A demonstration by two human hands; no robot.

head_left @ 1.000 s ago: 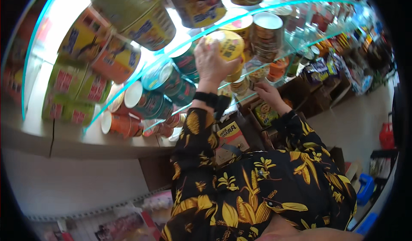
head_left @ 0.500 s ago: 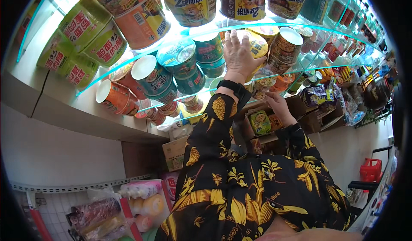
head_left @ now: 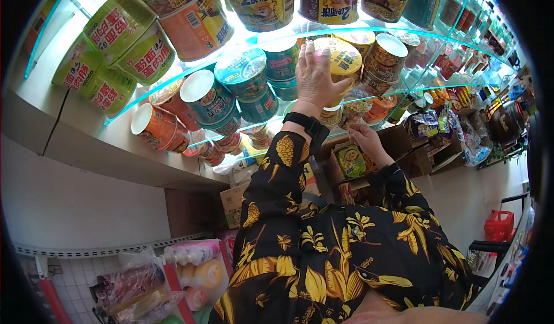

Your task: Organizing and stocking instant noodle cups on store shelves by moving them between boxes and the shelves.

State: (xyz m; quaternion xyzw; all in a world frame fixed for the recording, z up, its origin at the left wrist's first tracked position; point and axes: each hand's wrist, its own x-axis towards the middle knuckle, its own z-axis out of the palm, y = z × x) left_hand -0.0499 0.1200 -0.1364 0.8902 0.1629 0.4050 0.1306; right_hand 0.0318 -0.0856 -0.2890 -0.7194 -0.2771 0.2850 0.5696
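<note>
My left hand (head_left: 318, 80) reaches up to the glass shelf, fingers stretched out and thumb apart. It rests against the left side of a noodle cup (head_left: 346, 57) with a yellow lid. Left of it stand teal noodle cups (head_left: 239, 70), stacked in pairs. Brown-and-white noodle cups (head_left: 384, 58) are on its right. Lower down, my right hand (head_left: 371, 144) is held below the shelf edge with its fingers curled and the fingertips together. Whatever they may pinch is too small to make out. A green packet (head_left: 351, 161) lies in a carton just beneath it.
Large noodle tubs (head_left: 259, 4) stand on the upper glass shelf (head_left: 277, 38). Green square noodle tubs (head_left: 118, 50) are stacked at the left. An open cardboard box (head_left: 398, 142) is beside my right hand. A wire rack (head_left: 75, 292) with packaged goods is at lower left.
My left hand has shifted slightly left and down, showing more of the yellow-lidded cup. My right hand has moved a little left, its fingertips drawn closer together. The view has shifted slightly.
</note>
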